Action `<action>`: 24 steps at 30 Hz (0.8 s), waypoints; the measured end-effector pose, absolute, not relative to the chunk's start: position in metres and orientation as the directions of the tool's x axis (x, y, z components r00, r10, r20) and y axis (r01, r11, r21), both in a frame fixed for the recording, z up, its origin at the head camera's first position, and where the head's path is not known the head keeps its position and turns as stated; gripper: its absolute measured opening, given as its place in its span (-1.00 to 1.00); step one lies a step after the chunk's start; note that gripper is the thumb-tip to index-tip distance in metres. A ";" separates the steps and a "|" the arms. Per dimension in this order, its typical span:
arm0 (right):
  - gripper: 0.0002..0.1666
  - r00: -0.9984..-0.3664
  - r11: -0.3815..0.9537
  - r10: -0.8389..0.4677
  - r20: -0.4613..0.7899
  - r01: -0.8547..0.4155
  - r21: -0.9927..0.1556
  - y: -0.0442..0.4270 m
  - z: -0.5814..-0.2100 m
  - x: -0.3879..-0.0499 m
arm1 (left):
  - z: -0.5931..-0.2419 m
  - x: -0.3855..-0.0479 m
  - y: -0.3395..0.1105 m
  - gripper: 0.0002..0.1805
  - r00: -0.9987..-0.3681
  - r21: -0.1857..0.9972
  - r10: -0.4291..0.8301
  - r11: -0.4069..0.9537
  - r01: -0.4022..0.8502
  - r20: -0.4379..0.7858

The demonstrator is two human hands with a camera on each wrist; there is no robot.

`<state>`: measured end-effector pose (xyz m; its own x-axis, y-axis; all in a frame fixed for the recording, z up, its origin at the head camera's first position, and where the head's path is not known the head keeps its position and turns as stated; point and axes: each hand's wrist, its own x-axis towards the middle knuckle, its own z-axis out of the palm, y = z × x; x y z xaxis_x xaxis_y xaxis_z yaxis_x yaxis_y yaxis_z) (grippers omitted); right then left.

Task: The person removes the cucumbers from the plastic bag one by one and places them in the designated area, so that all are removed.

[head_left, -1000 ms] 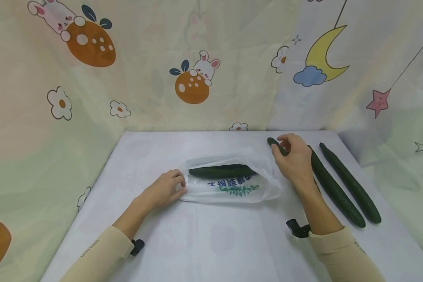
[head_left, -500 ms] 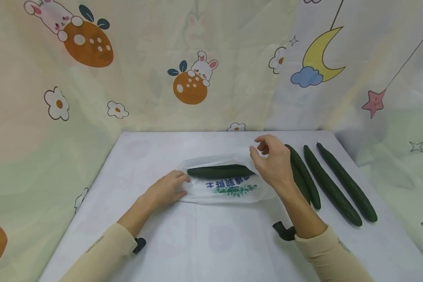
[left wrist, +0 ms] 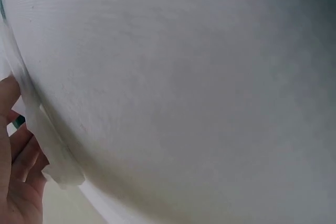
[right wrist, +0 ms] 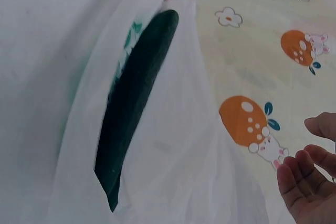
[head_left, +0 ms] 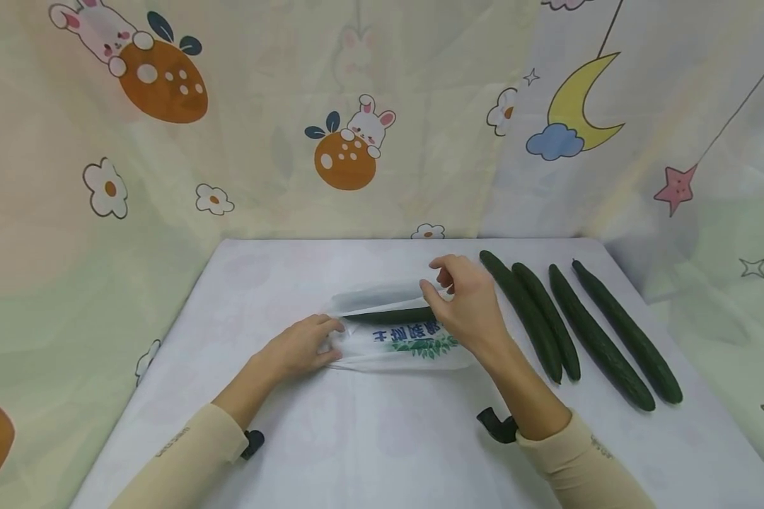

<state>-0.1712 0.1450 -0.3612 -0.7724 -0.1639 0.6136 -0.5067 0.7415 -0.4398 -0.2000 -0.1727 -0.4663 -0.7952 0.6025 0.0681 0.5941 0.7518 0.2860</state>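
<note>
White plastic bag (head_left: 356, 359) lies at the middle of the worktop (head_left: 382, 438); four cucumbers (head_left: 583, 316) lie side by side towards its right edge. A fifth cucumber (head_left: 388, 316) shows in the bag's opening. The right hand (head_left: 467, 307), fingers loosely curved, grips nothing; the left hand (head_left: 299, 344) touches the bag's left end, any pinch unclear.

The head camera, the farthest, looks forward and down from behind the fingers (head_left: 327, 325) of left hand (head_left: 301, 345) and right hand (head_left: 470, 300). The left wrist camera is close, fingers at its left edge, facing a white surface (left wrist: 178, 93). The right wrist camera looks past its lower-right fingers toward the left ones, sharing cucumber (right wrist: 134, 95), bag (right wrist: 168, 135) and cloth (right wrist: 257, 66) with the head.
</note>
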 end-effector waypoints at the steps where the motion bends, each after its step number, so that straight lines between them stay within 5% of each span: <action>1: -0.70 -0.782 0.746 -0.174 0.599 -0.502 -0.437 0.142 -0.363 -0.171 | -0.466 -0.200 -0.173 -0.56 -0.799 0.281 0.598 0.758 0.589 0.062; 8: -0.77 -0.863 0.752 -0.229 0.451 -0.451 -0.481 0.126 -0.376 -0.167 | -0.465 -0.200 -0.171 -0.58 -0.802 0.249 0.596 0.772 0.585 0.036; 17: -0.95 -0.886 0.749 -0.288 0.364 -0.445 -0.490 0.115 -0.398 -0.170 | -0.459 -0.196 -0.176 -0.66 -0.768 0.187 0.631 0.746 0.639 0.108; 24: -0.85 -0.915 0.787 -0.314 0.252 -0.400 -0.470 0.114 -0.408 -0.179 | -0.454 -0.194 -0.180 -0.72 -0.762 0.206 0.637 0.735 0.646 0.116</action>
<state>-0.1792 0.1136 -0.4080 -0.9152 -0.3143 0.2524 -0.3999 0.7871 -0.4696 -0.1941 -0.1797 -0.4537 -0.7619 0.6372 0.1164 0.6461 0.7350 0.2056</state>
